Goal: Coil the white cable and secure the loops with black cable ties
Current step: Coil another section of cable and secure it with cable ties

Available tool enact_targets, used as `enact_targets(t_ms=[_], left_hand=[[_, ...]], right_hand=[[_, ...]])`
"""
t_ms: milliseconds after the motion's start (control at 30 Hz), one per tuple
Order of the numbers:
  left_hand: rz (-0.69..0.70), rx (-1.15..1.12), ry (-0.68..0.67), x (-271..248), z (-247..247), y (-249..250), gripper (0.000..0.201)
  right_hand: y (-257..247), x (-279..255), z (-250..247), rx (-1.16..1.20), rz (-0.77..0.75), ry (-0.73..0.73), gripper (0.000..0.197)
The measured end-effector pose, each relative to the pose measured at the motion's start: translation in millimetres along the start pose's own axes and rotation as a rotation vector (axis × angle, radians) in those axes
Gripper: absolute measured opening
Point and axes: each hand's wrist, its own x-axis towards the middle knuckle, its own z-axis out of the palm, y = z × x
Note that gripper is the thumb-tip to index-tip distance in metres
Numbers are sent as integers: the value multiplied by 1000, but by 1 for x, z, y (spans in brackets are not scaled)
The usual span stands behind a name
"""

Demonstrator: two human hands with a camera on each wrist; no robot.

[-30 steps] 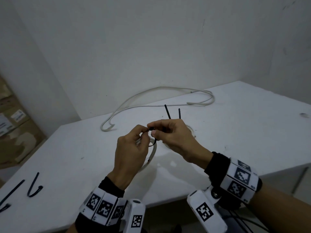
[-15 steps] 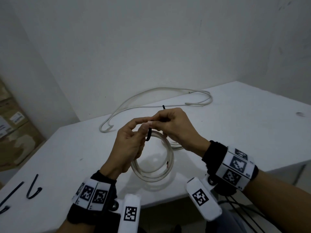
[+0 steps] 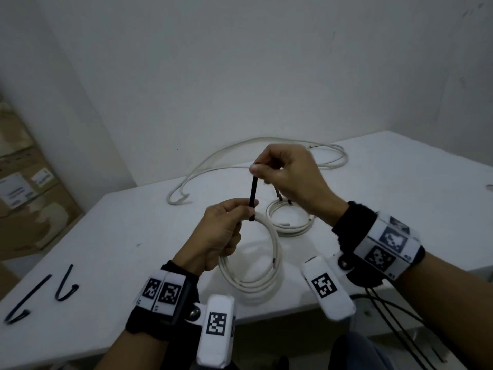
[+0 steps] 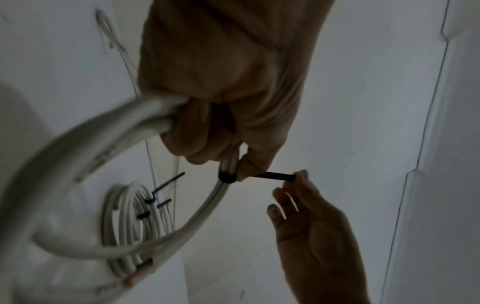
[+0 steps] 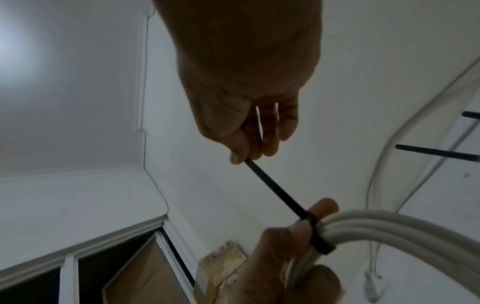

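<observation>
White cable coil (image 3: 256,265) held above the table's near edge (image 3: 266,313): my left hand (image 3: 221,233) clamps the loops, bracing while my right hand (image 3: 288,174) pinches the black cable tie (image 3: 253,196) tail, cinching it.

Two bare arms with black and white bands at the wrists

The left hand (image 3: 218,231) and the right hand (image 3: 290,177) wear no gloves. Each wrist has a black cuff (image 3: 349,225) with a white band (image 3: 384,247) on it, and the band has black square patterns. A small white box (image 3: 217,332) with the same kind of pattern hangs under each wrist, held by a round screw (image 3: 194,313). Thin black wires (image 3: 394,313) run from the right one.
</observation>
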Motion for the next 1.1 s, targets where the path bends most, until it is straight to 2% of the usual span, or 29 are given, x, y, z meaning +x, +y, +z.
enact_targets(t_ms=[167, 333, 467, 633, 733, 800, 933, 1033, 1100], left_hand=[[-49, 13, -53, -3, 4, -5, 23], [23, -2, -64, -7, 11, -1, 21], [48, 18, -51, -11, 18, -4, 24], [-21, -6, -123, -11, 24, 3, 23], [-41, -51, -100, -7, 23, 8, 23], [-47, -126, -61, -4, 23, 9, 23], [-36, -295, 12, 5, 14, 10, 22], [-16, -373, 44, 9, 7, 12, 23], [-9, -390, 60, 12, 7, 11, 23]], right_hand=[[6, 9, -2, -15, 62, -6, 14], [6, 11, -6, 152, 216, -76, 18], [8, 14, -8, 161, 219, -95, 15], [10, 25, -13, 165, 214, -90, 16], [6, 28, -16, 164, 216, -89, 14], [4, 28, -19, 168, 214, -141, 14], [10, 11, -29, 117, 295, -266, 41], [22, -17, -27, 91, 413, -406, 42], [27, -34, -23, 182, 483, -477, 40]])
